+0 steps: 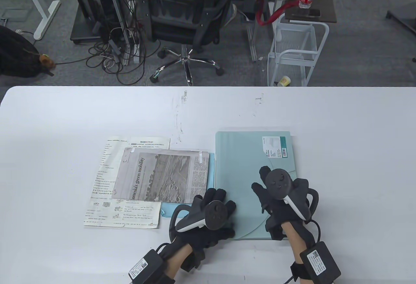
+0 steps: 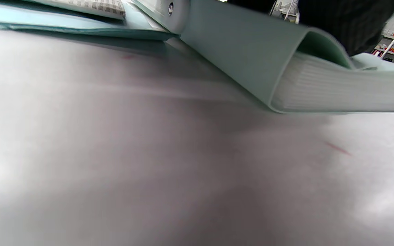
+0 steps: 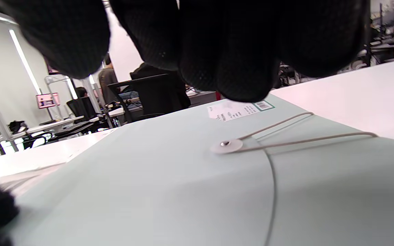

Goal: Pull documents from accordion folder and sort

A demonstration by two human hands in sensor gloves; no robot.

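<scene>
The table (image 1: pixel 65 124) is white and carries everything. On it, right of centre, lies the folder (image 1: pixel 250 167), flat, with its long axis running from 6 to 12 o'clock, its label (image 1: pixel 274 146) toward 1 o'clock and its curved flap edge toward 6. It looks closed: the right wrist view shows the elastic cord (image 3: pixel 306 131) looped round the button (image 3: pixel 226 146) on the flap.

At 9 o'clock from the folder, just beside it and partly over a pale blue sheet (image 1: pixel 169 206), lies the paper pile: a worksheet (image 1: pixel 104 180) under a newspaper page (image 1: pixel 162 173). These seem to be documents already sorted out.

The right hand (image 1: pixel 281 196) rests on the folder's near right part, fingers pointing to 11 o'clock and spread, gripping nothing that I can see. The left hand (image 1: pixel 211 215) sits at the folder's near left corner; the left wrist view shows that corner raised off the table, with the stacked pocket edges (image 2: pixel 340 92) exposed. Its fingers appear to hold the flap edge, though the exact pinch is hidden.

The coming move turns on this: the button lies at 12 o'clock from the right fingers, close by, so the right hand is the nearer one to unhook the cord, while the left steadies the corner.
</scene>
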